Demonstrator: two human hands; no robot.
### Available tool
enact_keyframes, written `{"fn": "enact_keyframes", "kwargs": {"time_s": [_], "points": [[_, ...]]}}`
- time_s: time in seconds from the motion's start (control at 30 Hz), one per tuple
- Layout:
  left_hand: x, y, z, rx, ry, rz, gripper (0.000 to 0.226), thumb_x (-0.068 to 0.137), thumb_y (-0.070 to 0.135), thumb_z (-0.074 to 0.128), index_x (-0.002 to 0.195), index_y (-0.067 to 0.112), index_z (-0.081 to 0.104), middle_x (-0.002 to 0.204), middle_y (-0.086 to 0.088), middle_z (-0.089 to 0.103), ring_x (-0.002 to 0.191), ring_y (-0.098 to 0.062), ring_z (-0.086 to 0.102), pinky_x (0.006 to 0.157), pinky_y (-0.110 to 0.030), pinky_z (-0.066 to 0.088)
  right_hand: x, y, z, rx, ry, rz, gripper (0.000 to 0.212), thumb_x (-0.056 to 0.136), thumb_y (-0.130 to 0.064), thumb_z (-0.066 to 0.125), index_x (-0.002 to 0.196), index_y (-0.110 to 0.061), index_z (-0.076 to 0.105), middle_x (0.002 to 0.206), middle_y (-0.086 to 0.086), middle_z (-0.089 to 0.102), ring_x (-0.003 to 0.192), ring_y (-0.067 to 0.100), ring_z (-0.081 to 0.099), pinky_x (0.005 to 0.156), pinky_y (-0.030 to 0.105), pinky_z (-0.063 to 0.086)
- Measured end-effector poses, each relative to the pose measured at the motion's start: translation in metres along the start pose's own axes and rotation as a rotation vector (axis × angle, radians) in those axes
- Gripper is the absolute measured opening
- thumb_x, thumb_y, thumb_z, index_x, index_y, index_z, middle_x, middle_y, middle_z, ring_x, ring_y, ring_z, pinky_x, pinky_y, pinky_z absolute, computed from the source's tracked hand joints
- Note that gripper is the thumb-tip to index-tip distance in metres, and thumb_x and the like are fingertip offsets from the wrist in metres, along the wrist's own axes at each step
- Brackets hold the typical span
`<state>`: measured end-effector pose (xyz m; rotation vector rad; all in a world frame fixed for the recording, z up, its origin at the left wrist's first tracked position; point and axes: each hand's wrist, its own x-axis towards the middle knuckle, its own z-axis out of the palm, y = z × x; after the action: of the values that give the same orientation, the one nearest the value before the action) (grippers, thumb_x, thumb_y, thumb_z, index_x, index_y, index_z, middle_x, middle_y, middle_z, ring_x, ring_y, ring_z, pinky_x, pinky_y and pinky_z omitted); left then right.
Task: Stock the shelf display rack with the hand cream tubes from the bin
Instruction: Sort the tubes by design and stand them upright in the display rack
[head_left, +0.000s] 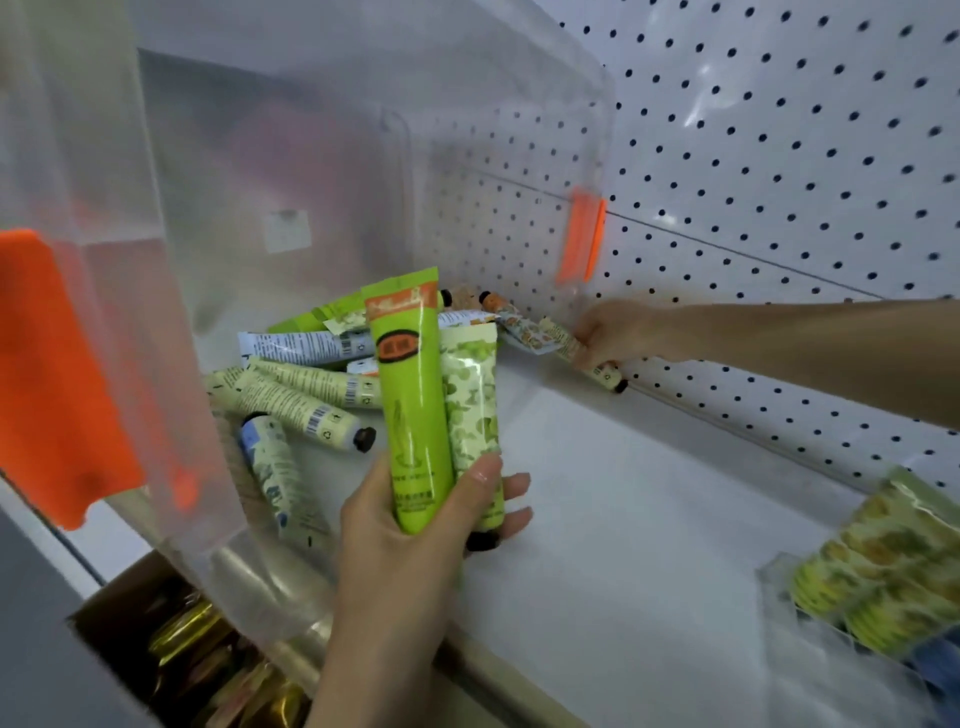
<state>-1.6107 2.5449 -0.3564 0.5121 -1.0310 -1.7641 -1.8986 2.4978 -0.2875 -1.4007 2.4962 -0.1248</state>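
A clear plastic bin (322, 171) with orange latches lies tipped on its side on the white shelf (623, 519), and several hand cream tubes (296, 400) spill from its mouth. My left hand (415, 525) grips two upright tubes side by side: a bright green tube (413, 405) and a pale leaf-patterned tube (472, 395). My right hand (610, 332) reaches to the back of the shelf by the pegboard and holds a floral tube (605, 371) lying there. The clear display rack (810, 618) at the lower right holds several green-patterned tubes.
White pegboard (779, 156) forms the shelf's back wall. An orange latch (582, 239) sits at the bin's far corner and another orange latch (57, 379) near me on the left. A cardboard box (197, 654) with gold packets stands below the shelf edge.
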Motion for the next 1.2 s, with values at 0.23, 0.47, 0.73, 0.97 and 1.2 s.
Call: {"fn": "enact_keyframes", "kwargs": {"time_s": [0.23,0.47,0.73,0.97,1.2], "points": [[-0.002,0.004,-0.001,-0.006,-0.008,-0.021,0.059,0.052,0.035,0.076,0.102,0.005,0.066,0.088,-0.010,0.075,0.077,-0.023,0.074,0.059,-0.027,0.058,-0.039,-0.004,-0.006,0.164,-0.182,0.051,0.043,0.082,-0.010,0.071,0.121,-0.006,0.053,0.103,0.013,0.064,0.079,0.018,0.063,0.068,0.026,0.056],[-0.005,0.007,0.003,0.022,-0.033,-0.051,0.040,0.071,0.019,0.070,0.109,0.008,0.063,0.090,-0.005,0.076,0.081,-0.020,0.074,0.060,-0.025,0.057,-0.122,-0.026,-0.033,0.961,-0.397,-0.079,0.054,0.085,0.007,0.056,0.125,-0.027,0.045,0.118,0.019,0.061,0.100,0.034,0.068,0.072,0.033,0.058],[-0.012,0.010,0.008,0.001,-0.071,-0.093,0.048,0.054,0.037,0.073,0.097,0.016,0.067,0.091,-0.009,0.074,0.080,-0.019,0.074,0.061,-0.025,0.057,-0.153,-0.061,-0.018,1.069,-0.405,-0.166,0.029,0.081,-0.014,0.060,0.108,-0.006,0.066,0.098,0.006,0.073,0.094,0.015,0.069,0.079,0.025,0.057],[-0.012,0.013,0.006,-0.010,-0.140,-0.146,0.051,0.054,0.043,0.080,0.096,0.018,0.069,0.090,-0.007,0.075,0.077,-0.018,0.072,0.065,-0.029,0.058,-0.152,-0.082,-0.004,1.068,-0.356,-0.229,0.045,0.073,-0.013,0.067,0.118,-0.010,0.064,0.114,0.004,0.070,0.103,0.017,0.066,0.088,0.027,0.054],[-0.011,0.010,0.002,-0.029,-0.116,-0.193,0.032,0.059,0.019,0.080,0.089,0.021,0.072,0.099,-0.020,0.067,0.085,-0.029,0.069,0.059,-0.033,0.059,-0.158,-0.102,0.003,0.947,-0.279,-0.365,0.019,0.062,-0.019,0.075,0.080,-0.021,0.071,0.073,0.001,0.065,0.060,0.009,0.058,0.054,0.017,0.050]]}}
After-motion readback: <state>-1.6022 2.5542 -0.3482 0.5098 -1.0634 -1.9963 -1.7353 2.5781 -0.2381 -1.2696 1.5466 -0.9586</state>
